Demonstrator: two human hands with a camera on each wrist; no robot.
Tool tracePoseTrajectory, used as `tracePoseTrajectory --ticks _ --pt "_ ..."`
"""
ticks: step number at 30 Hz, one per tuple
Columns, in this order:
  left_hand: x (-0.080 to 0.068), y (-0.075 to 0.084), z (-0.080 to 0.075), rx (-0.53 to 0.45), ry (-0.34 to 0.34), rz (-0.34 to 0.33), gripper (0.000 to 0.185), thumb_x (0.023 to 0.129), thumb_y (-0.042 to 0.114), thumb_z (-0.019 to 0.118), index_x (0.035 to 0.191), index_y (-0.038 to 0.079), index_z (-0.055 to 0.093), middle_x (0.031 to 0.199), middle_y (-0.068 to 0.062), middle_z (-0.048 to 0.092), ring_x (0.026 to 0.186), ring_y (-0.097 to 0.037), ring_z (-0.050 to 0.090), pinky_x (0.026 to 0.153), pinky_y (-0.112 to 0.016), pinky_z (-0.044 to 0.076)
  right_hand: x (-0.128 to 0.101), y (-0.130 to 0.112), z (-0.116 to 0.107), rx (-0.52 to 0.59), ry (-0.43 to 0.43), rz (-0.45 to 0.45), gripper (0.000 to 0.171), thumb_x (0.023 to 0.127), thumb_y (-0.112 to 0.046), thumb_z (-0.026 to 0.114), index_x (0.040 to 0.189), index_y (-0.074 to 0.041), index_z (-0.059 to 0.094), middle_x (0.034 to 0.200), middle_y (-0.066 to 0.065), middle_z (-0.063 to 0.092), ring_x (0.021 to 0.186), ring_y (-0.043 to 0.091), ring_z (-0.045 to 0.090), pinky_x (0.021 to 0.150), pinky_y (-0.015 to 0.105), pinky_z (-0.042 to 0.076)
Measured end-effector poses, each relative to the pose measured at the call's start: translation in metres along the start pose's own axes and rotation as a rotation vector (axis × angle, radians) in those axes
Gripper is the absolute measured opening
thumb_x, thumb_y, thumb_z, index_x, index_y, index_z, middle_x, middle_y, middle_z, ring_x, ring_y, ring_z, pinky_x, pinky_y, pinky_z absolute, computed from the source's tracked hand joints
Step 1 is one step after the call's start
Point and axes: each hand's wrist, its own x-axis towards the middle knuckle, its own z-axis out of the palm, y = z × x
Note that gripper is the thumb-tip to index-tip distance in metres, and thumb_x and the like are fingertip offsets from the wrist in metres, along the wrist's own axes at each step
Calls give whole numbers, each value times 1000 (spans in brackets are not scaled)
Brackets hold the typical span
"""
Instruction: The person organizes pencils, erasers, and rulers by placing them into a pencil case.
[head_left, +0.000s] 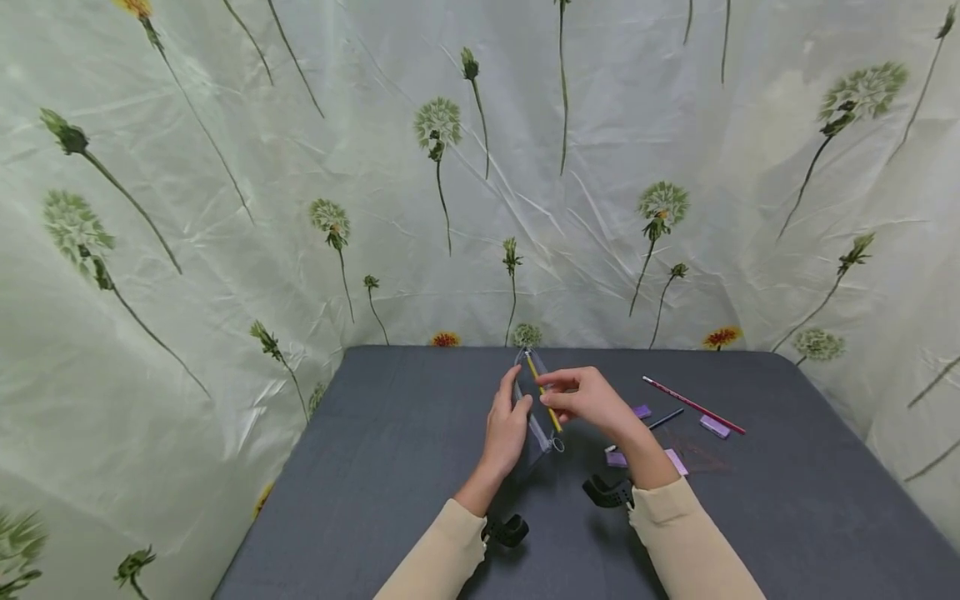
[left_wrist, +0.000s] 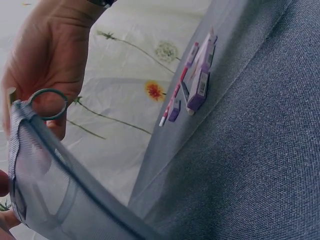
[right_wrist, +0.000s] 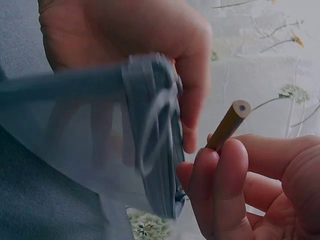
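Observation:
A see-through mesh zip pouch point(head_left: 538, 437) with a pull ring hangs above the table. My left hand point(head_left: 507, 425) holds the pouch by its side; some of its fingers show through the mesh point(right_wrist: 90, 125) in the right wrist view. Between thumb and fingertips, my right hand point(head_left: 592, 400) pinches a yellow pencil point(head_left: 556, 420), close beside the pouch's zipped edge. The pencil's flat end point(right_wrist: 242, 108) faces the camera in the right wrist view. Whether any of the pencil is inside the pouch, I cannot tell.
On the dark grey table point(head_left: 375, 450), to the right, lie a red pencil point(head_left: 693, 405), a dark pencil point(head_left: 667, 418) and several small purple-and-white blocks point(head_left: 714, 427). A curtain with dandelions point(head_left: 495, 208) hangs behind the table's far edge.

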Motion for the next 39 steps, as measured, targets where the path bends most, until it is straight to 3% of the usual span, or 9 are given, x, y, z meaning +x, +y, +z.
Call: tracePoseTrajectory --ticks 4,9,12,18,23,31,39 --pt "1 0 -1 2 12 11 54 103 44 49 155 34 37 154 -6 41 134 -29 46 103 -58 39 8 9 4 -42 19 -10 40 93 -11 73 130 1 65 97 17 71 68 24 66 65 38 58" --pt "1 1 -2 -2 17 6 57 102 40 54 156 30 37 151 -9 43 127 -30 50 97 -56 44 9 13 8 -104 56 -9 36 91 -13 75 126 -5 70 95 11 73 68 24 68 69 48 58" --pt "2 4 -3 -19 11 -10 56 102 36 54 155 30 37 154 -8 41 132 -29 47 99 -55 44 9 12 10 -113 70 -13 34 91 -12 75 125 -6 71 94 9 73 69 24 69 71 51 58" --pt "3 4 -4 -97 10 -40 54 102 31 53 153 36 39 160 -4 35 145 -27 33 105 -58 40 9 8 16 -114 94 -16 33 91 -10 74 124 -5 71 93 8 73 71 22 70 70 44 59" --pt "5 4 -4 -120 19 -65 52 101 30 53 150 42 39 158 -8 36 143 -31 37 102 -56 42 12 7 20 -145 137 -14 30 90 -10 76 120 -7 74 90 5 73 72 19 70 68 41 59" --pt "6 5 -5 -144 38 -103 53 101 27 51 153 31 41 155 -15 39 139 -36 40 100 -59 41 14 9 24 -145 178 31 31 88 -9 77 119 -9 75 92 5 73 71 18 70 67 39 59" --pt "7 5 -10 -130 39 -121 53 99 24 49 151 34 44 154 -14 40 134 -35 45 88 -48 42 15 10 29 -158 187 22 32 88 -10 78 120 -9 75 91 4 72 71 17 69 67 40 59"
